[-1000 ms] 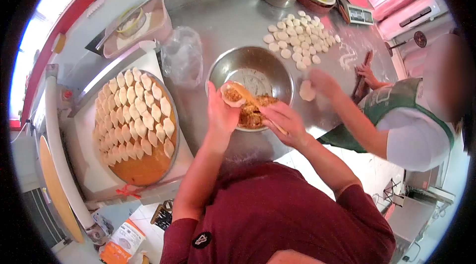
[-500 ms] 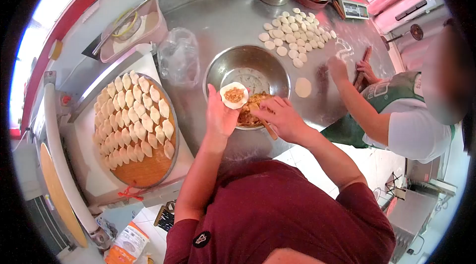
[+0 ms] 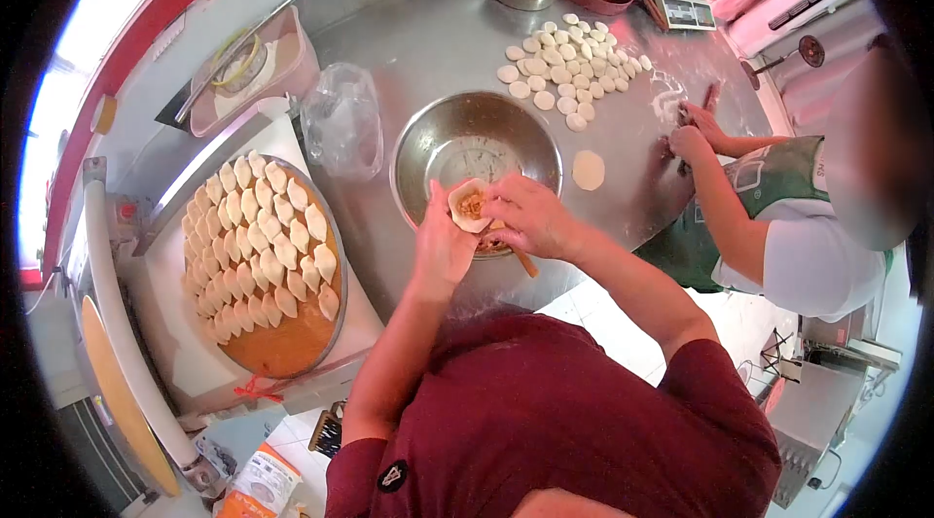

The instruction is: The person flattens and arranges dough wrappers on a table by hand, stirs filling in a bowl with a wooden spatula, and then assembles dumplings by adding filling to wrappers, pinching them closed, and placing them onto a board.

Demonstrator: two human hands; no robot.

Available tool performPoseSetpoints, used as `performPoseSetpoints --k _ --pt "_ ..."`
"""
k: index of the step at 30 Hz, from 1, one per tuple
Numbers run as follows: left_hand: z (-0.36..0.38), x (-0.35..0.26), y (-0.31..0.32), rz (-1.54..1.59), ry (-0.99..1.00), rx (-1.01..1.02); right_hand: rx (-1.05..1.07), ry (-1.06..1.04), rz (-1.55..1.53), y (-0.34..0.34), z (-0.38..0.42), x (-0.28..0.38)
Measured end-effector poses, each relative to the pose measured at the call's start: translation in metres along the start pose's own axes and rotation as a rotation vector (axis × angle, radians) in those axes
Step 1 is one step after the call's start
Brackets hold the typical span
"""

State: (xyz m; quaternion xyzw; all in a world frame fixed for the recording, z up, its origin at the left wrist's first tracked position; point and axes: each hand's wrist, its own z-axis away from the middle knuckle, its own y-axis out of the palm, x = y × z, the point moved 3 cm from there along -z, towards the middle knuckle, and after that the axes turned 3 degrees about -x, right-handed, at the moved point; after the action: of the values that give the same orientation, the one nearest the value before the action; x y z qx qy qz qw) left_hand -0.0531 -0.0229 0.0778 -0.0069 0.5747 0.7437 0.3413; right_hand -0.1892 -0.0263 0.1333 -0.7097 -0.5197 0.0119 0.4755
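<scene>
A round dumpling wrapper (image 3: 470,206) with meat-coloured filling at its centre rests in my left hand (image 3: 444,248), its edges bent up by the fingers. My right hand (image 3: 537,218) pinches the right edge of the same wrapper. Both hands are over the near side of a large steel bowl (image 3: 409,143), where part of the filling (image 3: 491,247) shows beneath them. The wooden handle (image 3: 527,264) of a utensil sticks out over the bowl's near rim under my right hand; its other end is hidden.
Rows of shaped dumplings (image 3: 268,226) lie on a round wooden board (image 3: 282,353) at left. Dough pieces (image 3: 574,61) and one rolled wrapper (image 3: 589,170) lie right of the bowl. A co-worker's hands (image 3: 693,141) hold a rolling pin. A plastic bag (image 3: 342,119) sits left of the bowl.
My right hand has left the wooden handle and come up to the wrapper. The wrapper, flat before, is now cupped. The co-worker's hands have come closer together.
</scene>
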Motion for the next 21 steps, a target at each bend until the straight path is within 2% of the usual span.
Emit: performPoseSetpoints --k 4,8,11,19,21 --pt "-0.001 0.007 -0.009 -0.032 -0.012 -0.044 0.112 0.002 0.025 0.009 0.012 -0.008" --pt "0.002 0.006 -0.001 -0.069 -0.012 -0.058 0.09 0.027 -0.001 0.005 0.0 -0.014" --pt "0.002 0.003 0.004 -0.118 -0.001 0.012 0.079 0.032 0.015 0.007 -0.004 -0.015" --pt "-0.003 0.001 0.005 -0.054 -0.109 0.023 0.132 -0.053 0.134 0.007 -0.007 -0.017" --pt "-0.003 0.002 0.005 0.05 -0.109 0.033 -0.014 -0.086 0.166 0.003 -0.014 -0.011"
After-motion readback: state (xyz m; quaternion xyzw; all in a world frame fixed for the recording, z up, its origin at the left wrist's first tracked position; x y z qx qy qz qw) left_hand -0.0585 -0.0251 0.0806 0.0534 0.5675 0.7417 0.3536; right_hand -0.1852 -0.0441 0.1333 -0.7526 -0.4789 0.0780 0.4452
